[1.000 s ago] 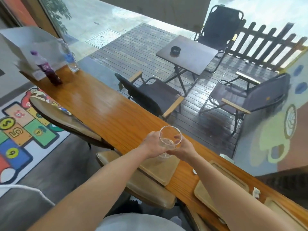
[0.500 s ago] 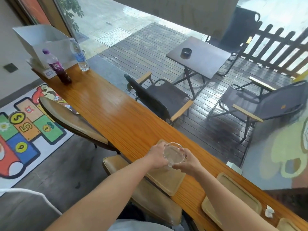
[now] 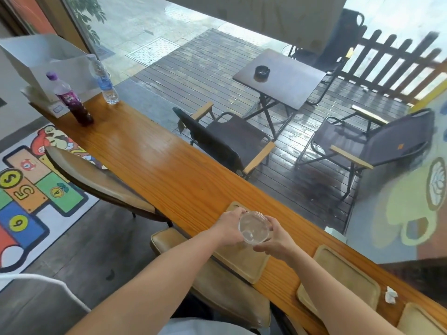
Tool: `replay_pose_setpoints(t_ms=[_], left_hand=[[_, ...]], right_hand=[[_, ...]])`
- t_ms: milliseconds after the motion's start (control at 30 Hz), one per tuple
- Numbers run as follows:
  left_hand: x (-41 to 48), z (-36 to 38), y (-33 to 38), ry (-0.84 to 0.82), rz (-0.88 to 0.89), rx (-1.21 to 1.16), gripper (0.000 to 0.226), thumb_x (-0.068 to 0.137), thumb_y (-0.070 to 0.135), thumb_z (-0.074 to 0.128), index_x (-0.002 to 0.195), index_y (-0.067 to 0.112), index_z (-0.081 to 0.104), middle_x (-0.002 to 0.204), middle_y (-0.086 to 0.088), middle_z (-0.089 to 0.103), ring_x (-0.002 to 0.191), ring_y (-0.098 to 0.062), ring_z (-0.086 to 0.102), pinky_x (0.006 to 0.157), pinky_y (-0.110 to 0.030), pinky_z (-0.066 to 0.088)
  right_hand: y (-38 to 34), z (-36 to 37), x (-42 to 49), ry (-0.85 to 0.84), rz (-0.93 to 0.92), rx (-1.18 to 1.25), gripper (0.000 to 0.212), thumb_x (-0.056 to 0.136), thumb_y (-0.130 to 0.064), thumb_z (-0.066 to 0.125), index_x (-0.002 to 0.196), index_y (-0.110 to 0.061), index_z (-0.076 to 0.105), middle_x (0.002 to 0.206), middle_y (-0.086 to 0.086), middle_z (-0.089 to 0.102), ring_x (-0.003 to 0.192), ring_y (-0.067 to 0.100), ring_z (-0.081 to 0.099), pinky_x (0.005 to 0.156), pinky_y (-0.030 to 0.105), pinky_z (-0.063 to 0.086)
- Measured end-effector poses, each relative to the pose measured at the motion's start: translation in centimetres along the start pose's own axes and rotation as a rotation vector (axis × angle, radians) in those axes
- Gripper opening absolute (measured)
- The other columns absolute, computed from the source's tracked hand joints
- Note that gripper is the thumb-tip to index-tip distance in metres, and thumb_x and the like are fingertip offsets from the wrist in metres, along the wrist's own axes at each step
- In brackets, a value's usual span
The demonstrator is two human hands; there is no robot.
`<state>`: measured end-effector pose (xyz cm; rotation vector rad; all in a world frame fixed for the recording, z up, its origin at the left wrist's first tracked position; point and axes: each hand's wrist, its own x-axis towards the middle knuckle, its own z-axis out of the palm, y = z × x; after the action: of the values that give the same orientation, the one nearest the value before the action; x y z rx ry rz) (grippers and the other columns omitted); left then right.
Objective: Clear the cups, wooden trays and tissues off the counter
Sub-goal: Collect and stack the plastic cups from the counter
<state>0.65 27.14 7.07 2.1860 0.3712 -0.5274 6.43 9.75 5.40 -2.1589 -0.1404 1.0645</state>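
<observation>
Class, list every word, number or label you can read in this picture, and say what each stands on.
"5": orange square of the hopscotch mat.
"4": small yellow disc on its green square.
"9", as seen from here: yellow disc on its blue square.
"S": yellow disc beside the 5.
Labels on the purple drink bottle and the water bottle: too blurred to read.

wooden counter (image 3: 169,170) | left tray (image 3: 244,267); middle tray (image 3: 350,279); right tray (image 3: 418,320); crumpled tissue (image 3: 390,294); purple bottle (image 3: 72,100); clear bottle (image 3: 104,81)

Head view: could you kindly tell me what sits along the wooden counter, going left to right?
Purple-capped dark drink bottle, clear blue-labelled water bottle, clear plastic cup, light wooden tray, crumpled white tissue.
</observation>
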Motion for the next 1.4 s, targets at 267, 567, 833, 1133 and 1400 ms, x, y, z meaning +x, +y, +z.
replay_pose_setpoints(t_ms=[267,567,833,1133,1400], left_hand=[[0.6,-0.1,-2.1,-0.044,0.007,-0.038,0.077,0.074,0.017,0.081,0.141,0.018,0.043,0.131,-0.005,0.054,0.110,-0.023,0.058,0.095,-0.040,0.053],[2.3,1.5,-5.1,-0.053,0.003,-0.003,0.076,0.075,0.004,0.071,0.143,0.017,0.042,0.137,-0.006,0.051,0.107,-0.023,0.058,0.090,-0.035,0.053],[3.7,3.3,-6.6,-0.047,0.008,-0.172,0.088,0.070,0.001,0.083,0.142,0.032,0.042,0.144,0.003,0.050,0.116,-0.020,0.059,0.089,-0.032,0.053],[4.3,4.4,-6.9,-0.027,0.080,-0.332,0.077,0.071,0.012,0.089,0.124,0.049,0.046,0.125,0.011,0.056,0.110,-0.013,0.061,0.077,-0.019,0.054],[1.9,2.9,-1.2,-0.126,0.273,-0.171,0.085,0.067,0.044,0.088,0.139,0.031,0.044,0.132,0.003,0.060,0.118,-0.015,0.057,0.090,-0.032,0.048]], right_hand=[[1.6,1.5,-1.0,0.114,0.085,0.052,0.101,0.070,-0.008,0.086,0.149,-0.031,0.028,0.135,0.003,0.049,0.117,0.025,0.056,0.095,0.047,0.055],[4.3,3.0,-1.1,0.220,0.175,0.130,0.099,0.076,-0.018,0.085,0.153,-0.029,0.025,0.138,0.005,0.049,0.115,0.025,0.057,0.092,0.044,0.057],[3.7,5.7,0.6,0.271,0.068,0.417,0.094,0.067,-0.024,0.092,0.144,-0.036,0.038,0.133,-0.004,0.053,0.118,0.018,0.055,0.085,0.026,0.050],[3.2,7.2,0.6,0.291,0.019,0.572,0.084,0.065,-0.027,0.093,0.136,-0.031,0.048,0.125,-0.010,0.059,0.107,0.001,0.057,0.078,0.015,0.045],[1.8,3.8,-5.2,0.418,0.054,0.573,0.088,0.054,-0.049,0.091,0.126,-0.047,0.041,0.119,-0.019,0.052,0.111,0.007,0.053,0.086,0.030,0.050]])
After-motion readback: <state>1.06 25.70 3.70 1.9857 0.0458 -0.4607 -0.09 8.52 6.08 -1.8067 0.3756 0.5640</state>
